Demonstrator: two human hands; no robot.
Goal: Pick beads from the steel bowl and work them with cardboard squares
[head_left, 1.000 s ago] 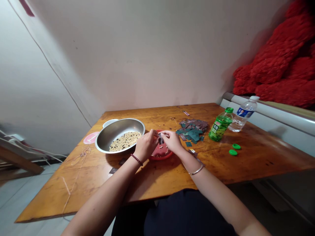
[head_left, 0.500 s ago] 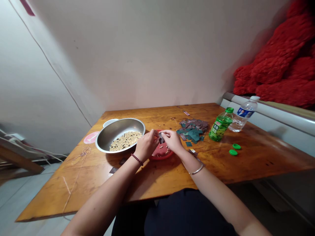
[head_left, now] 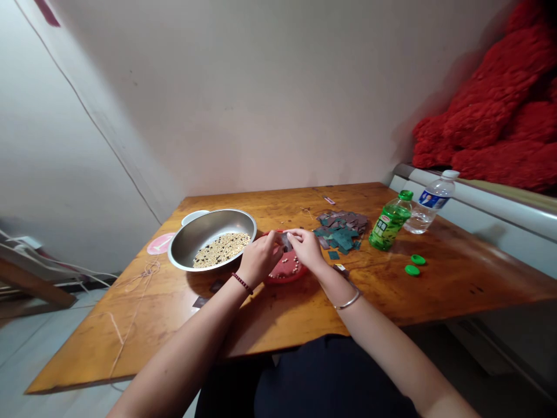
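Both hands meet over a red round tray (head_left: 285,278) that has several pale beans scattered on it. Between the fingertips is a small dark, thin square piece (head_left: 286,241), possibly a little bag; its exact kind is too small to make out. My right hand (head_left: 306,248) pinches its right side. My left hand (head_left: 260,255) is closed at its left side, with the fingertips partly hidden. Close to my left hand stands a steel basin (head_left: 185,244) with pale and dark beans (head_left: 223,249) inside. A pile of similar brown and green squares (head_left: 343,232) lies beyond my right hand.
A green drink bottle (head_left: 389,223) and a clear water bottle (head_left: 429,206) stand at the right, near two green caps (head_left: 412,270). Loose string (head_left: 134,313) trails over the table's left side (head_left: 87,360). A pink disc (head_left: 160,244) lies beside the basin.
The small dark piece now sits flatter and more spread between my fingertips. My hands have shifted only slightly; the basin, bottles and pile stay where they were.
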